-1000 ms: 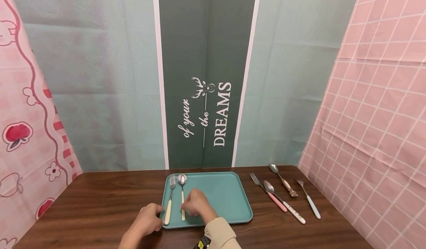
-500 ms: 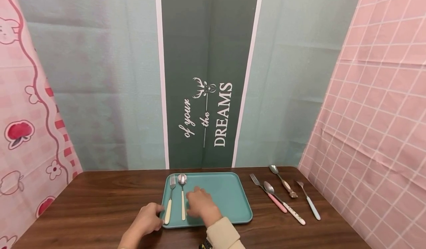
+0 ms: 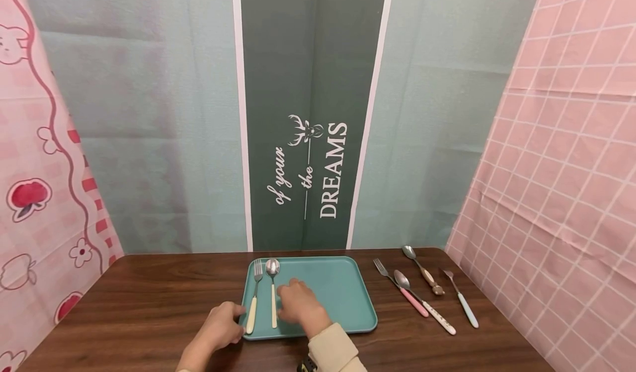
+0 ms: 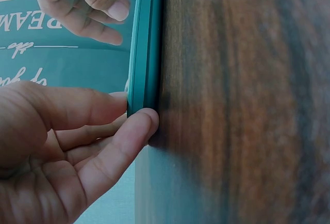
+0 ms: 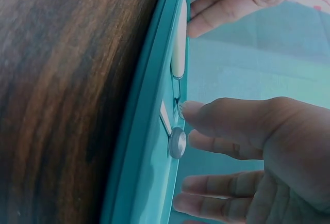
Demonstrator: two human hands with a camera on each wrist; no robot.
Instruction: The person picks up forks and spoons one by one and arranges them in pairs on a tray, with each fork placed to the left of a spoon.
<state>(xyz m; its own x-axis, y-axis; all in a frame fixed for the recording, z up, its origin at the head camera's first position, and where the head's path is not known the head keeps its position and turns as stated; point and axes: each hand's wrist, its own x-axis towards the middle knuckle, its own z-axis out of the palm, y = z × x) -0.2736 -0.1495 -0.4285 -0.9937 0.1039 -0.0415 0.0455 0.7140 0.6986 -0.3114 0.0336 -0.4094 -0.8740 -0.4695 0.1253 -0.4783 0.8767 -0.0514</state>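
Note:
A teal tray (image 3: 333, 289) lies on the dark wooden table. Along its left side rest a fork (image 3: 252, 308) and, to the right of it, a spoon (image 3: 273, 303), both with cream handles and heads pointing away from me. My left hand (image 3: 222, 325) pinches the tray's near left corner; the left wrist view shows its thumb (image 4: 124, 141) and fingers on either side of the rim. Over the tray, just right of the spoon handle, hovers my right hand (image 3: 300, 304). Its fingers are relaxed and spread in the right wrist view, with nothing between them.
Right of the tray lie a pink-handled fork (image 3: 413, 301), a spoon with a patterned white handle (image 3: 439, 318), a spoon with an animal figure on its end (image 3: 426, 275) and a pale blue-handled fork (image 3: 467, 308). Cloth hangings (image 3: 308, 85) stand behind the table and at both sides.
The right hand has let go of the cream-handled spoon and shifted slightly right of it. The left hand has stayed at the tray corner, and the cutlery lies still.

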